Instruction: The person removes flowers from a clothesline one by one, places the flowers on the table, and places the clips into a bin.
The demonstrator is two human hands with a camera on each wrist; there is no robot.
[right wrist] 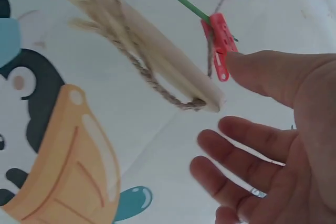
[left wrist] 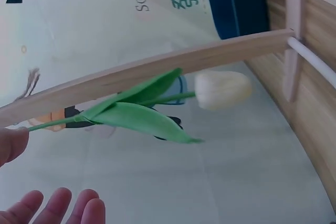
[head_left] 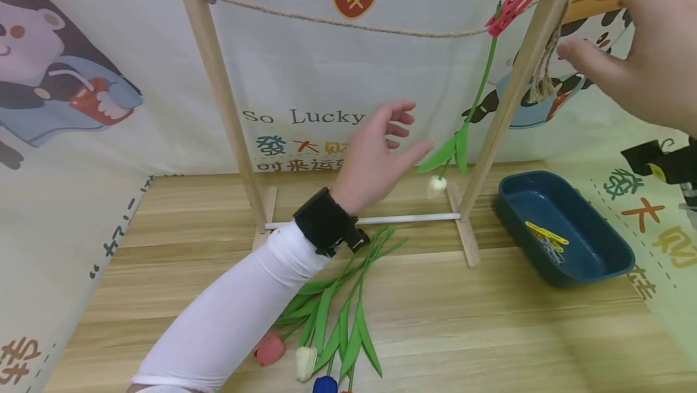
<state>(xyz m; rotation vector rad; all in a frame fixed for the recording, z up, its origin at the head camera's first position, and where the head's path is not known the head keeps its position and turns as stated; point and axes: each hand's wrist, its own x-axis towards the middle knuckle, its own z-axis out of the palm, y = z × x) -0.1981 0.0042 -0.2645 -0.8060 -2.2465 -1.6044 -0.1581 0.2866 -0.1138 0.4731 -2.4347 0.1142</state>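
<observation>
A white tulip point(head_left: 437, 187) hangs head down, its stem end held on the twine point(head_left: 348, 22) by a red clothespin point(head_left: 514, 5) beside the right post. Left of the tulip is my left hand point(head_left: 376, 154), fingers loosely bent and holding nothing. In the left wrist view, its thumb point(left wrist: 13, 145) overlaps the stem; contact cannot be told. My right hand point(head_left: 648, 48) is just right of the post top, thumb and fingers spread, holding nothing. In the right wrist view, the thumb point(right wrist: 262, 77) appears close to the clothespin.
Several tulips point(head_left: 348, 320) lie on the wooden tabletop point(head_left: 179, 296), partly hidden by my left sleeve. A dark blue basin point(head_left: 599, 254) with yellow and grey clothespins point(head_left: 547, 237) stands right of the wooden frame point(head_left: 223, 97). A white rod point(head_left: 408, 219) joins its feet.
</observation>
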